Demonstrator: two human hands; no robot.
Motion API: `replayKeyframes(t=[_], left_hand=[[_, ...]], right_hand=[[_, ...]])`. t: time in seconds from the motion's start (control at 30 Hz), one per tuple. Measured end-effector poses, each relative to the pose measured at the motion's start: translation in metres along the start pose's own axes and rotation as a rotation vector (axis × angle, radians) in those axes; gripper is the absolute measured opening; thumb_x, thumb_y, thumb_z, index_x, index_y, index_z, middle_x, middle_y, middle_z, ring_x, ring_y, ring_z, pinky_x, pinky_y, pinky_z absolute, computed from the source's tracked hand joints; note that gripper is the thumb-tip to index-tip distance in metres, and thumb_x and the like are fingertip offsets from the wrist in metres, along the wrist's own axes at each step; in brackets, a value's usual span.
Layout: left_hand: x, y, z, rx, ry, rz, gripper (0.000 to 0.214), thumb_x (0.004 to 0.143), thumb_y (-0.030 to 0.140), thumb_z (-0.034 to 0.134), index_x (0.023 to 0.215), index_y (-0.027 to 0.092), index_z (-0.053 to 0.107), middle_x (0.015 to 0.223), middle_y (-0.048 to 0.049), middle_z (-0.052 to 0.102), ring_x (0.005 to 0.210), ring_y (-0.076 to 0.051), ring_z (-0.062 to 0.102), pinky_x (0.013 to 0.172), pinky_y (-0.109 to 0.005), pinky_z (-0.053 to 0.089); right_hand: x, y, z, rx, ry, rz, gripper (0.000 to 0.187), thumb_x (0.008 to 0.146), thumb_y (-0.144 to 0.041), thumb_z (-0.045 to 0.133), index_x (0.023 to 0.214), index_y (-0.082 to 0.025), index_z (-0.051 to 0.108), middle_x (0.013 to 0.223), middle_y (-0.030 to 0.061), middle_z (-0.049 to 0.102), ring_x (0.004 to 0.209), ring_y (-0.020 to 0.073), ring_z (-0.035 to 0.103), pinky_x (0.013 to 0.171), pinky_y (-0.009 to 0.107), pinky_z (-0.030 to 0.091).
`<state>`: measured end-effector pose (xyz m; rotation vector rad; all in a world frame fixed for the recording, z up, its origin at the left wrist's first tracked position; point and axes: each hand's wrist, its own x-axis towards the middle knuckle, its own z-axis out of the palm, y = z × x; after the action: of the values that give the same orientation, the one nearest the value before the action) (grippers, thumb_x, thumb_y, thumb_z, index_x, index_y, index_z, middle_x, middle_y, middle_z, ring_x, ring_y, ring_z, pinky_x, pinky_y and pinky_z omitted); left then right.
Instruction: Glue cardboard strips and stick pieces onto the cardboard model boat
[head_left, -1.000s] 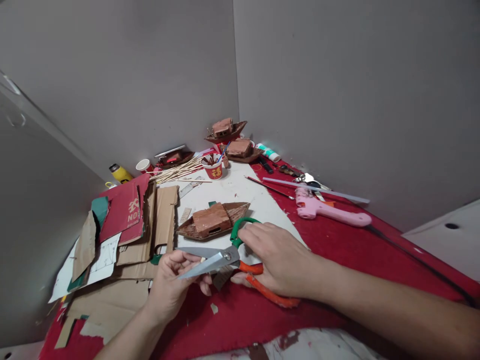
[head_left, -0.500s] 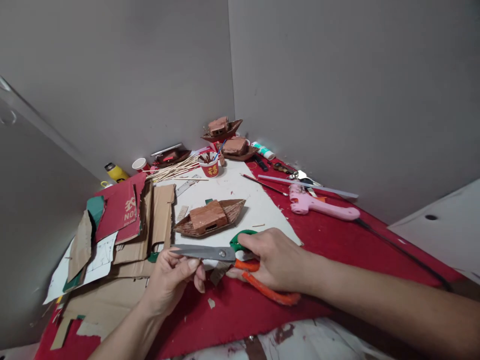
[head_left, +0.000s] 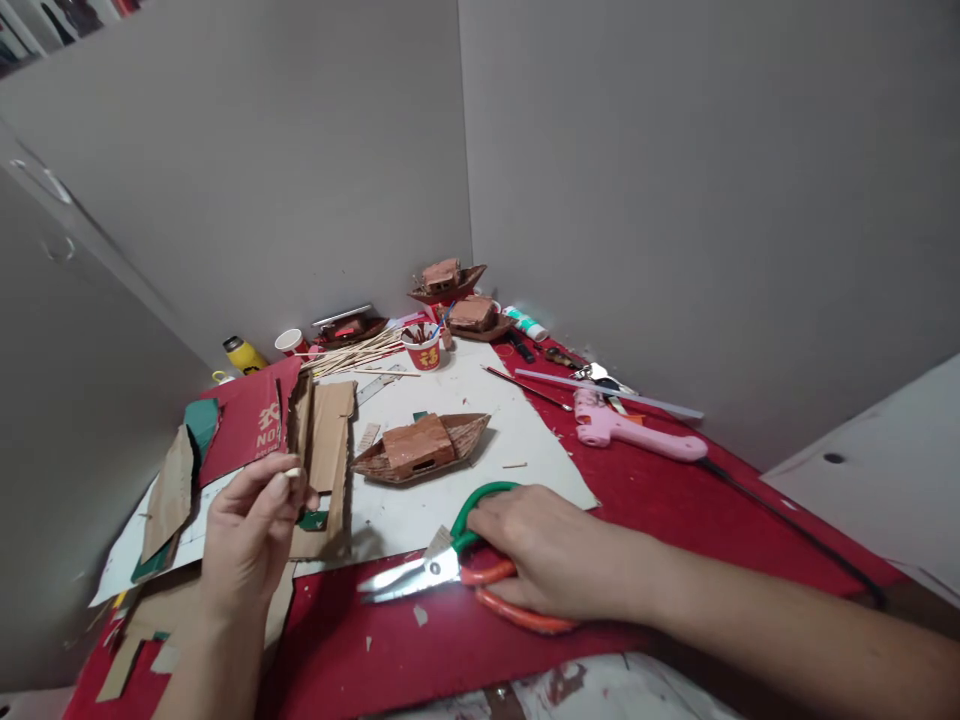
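Right hand (head_left: 544,560) is closed round the handles of the scissors (head_left: 431,572), fingers curled over the orange handle with the green loop arching above the knuckles; that grip looks like a working hold, with hand and tool resting low on the red cloth (head_left: 675,500), so the table carries the weight; blades lie almost shut, only a thin gap visible; the long axis runs roughly left-right along the near edge of the table, tips pointing to the person's left and slightly toward them, handles to the right, just at the near edge of the white sheet (head_left: 525,455); left hand (head_left: 247,530) is raised over the cardboard scraps (head_left: 330,440), well apart from the blades, thumb and fingertips pinched on a small pale piece (head_left: 292,472), too small to identify; the pinch suits something that light; model boat (head_left: 420,450) sits on the sheet beyond the scissors, untouched; pink glue gun (head_left: 630,430) lies further right.
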<state>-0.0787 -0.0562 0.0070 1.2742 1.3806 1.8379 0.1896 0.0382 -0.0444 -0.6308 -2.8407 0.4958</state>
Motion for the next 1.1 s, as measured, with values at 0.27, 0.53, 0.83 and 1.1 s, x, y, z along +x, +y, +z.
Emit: replayKeyframes(t=[0.27,0.53,0.83,1.1], left_hand=[[-0.014,-0.018,0.040,0.414,-0.155,0.043,0.006,0.077,0.022,0.074,0.081,0.017,0.074,0.062,-0.0012,0.071,0.055,-0.013,0.065,0.053,-0.020,0.052],[0.000,-0.047,0.063,0.703,-0.462,0.361,0.015,0.082,0.015,0.065,0.091,0.021,0.074,0.085,-0.0067,0.078,0.079,-0.021,0.073,0.074,-0.029,0.055],[0.016,-0.073,0.064,0.849,-0.557,0.561,0.024,0.084,0.009,0.060,0.103,0.021,0.070,0.085,-0.0072,0.077,0.076,-0.020,0.073,0.071,-0.028,0.056],[0.020,-0.085,0.060,0.880,-0.590,0.636,0.036,0.080,0.005,0.064,0.113,0.020,0.066,0.090,-0.0087,0.076,0.079,-0.021,0.072,0.074,-0.029,0.056]], right_hand=[[-0.019,-0.005,-0.008,0.042,-0.031,-0.086,0.020,0.082,-0.035,0.069,0.089,-0.018,0.065,0.092,0.0071,0.064,0.087,0.0224,0.059,0.074,0.031,0.045],[-0.002,0.009,-0.043,0.122,0.091,0.007,0.020,0.088,-0.036,0.063,0.089,-0.017,0.067,0.087,0.0067,0.069,0.080,0.0208,0.062,0.070,0.030,0.042],[0.022,0.046,-0.028,0.306,0.279,0.191,0.018,0.085,-0.031,0.061,0.083,-0.016,0.070,0.065,0.0016,0.067,0.057,0.0139,0.056,0.054,0.023,0.031],[0.022,0.052,-0.021,0.251,0.274,0.220,0.022,0.086,-0.035,0.058,0.077,-0.018,0.066,0.060,0.0009,0.061,0.055,0.0138,0.051,0.053,0.025,0.026]])
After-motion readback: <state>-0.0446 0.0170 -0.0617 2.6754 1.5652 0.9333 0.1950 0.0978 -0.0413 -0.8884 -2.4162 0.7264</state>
